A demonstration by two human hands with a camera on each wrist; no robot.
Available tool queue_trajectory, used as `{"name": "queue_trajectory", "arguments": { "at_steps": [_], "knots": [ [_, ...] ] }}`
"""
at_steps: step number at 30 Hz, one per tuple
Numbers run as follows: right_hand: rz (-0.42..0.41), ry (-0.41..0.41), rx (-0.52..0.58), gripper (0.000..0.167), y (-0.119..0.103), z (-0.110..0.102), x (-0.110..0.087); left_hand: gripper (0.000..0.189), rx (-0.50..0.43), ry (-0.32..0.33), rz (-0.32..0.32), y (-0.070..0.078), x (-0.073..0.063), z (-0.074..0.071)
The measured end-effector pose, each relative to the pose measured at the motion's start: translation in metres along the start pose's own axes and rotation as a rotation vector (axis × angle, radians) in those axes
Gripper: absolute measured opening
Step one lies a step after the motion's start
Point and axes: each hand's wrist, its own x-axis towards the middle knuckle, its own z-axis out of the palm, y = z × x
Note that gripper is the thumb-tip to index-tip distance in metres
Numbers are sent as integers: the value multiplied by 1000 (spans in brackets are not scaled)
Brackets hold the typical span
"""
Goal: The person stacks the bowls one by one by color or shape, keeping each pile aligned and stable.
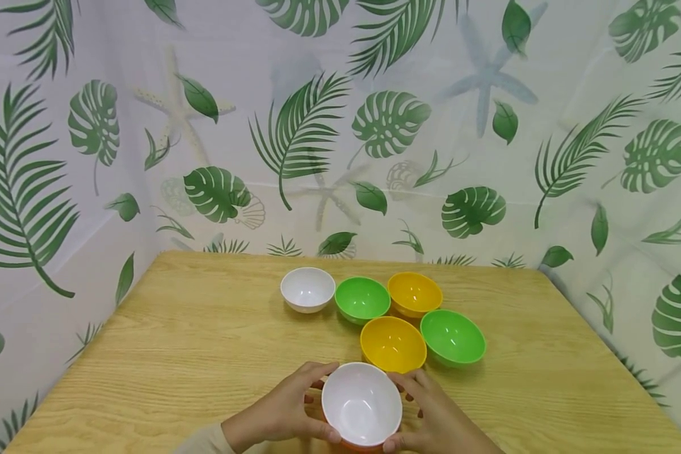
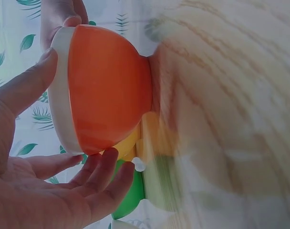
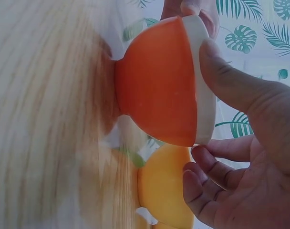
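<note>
A white bowl (image 1: 362, 403) sits nested inside an orange bowl (image 2: 107, 90) near the table's front edge, its white rim standing above the orange wall. My left hand (image 1: 286, 403) grips the white bowl from the left, thumb at the near rim and fingers at the far side. From the right, my right hand (image 1: 437, 413) holds the same rim in a matching way, its thumb (image 3: 226, 76) lying against the white band. In both wrist views the orange bowl stands upright, its foot on the wooden table.
Just beyond the nested pair stands a yellow bowl (image 1: 393, 344), with a green bowl (image 1: 453, 338) to its right. Farther back are another white bowl (image 1: 308, 290), a green bowl (image 1: 362, 301) and a yellow bowl (image 1: 415, 294). A leaf-patterned cloth (image 1: 408, 221) surrounds the wooden table (image 1: 176, 353).
</note>
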Motion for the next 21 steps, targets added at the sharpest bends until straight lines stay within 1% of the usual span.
{"name": "queue_trajectory", "arguments": {
  "at_steps": [4,7,13,16,18,21],
  "knots": [
    [-8,6,-13,83,0,0,0,89,-7,-8,-9,1,0,-1],
    [-7,6,-17,84,1,0,0,89,-8,-5,1,2,1,0],
    [4,-5,2,84,0,-1,1,89,60,14,25,2,0,0],
    [-49,-4,8,85,2,-4,0,91,41,-4,25,1,-2,-1],
    [-67,-5,5,84,2,-9,-2,91,20,-25,25,2,-3,-2],
    [-67,6,2,77,-2,-17,-3,90,14,-38,25,3,-4,-4]
  ]
}}
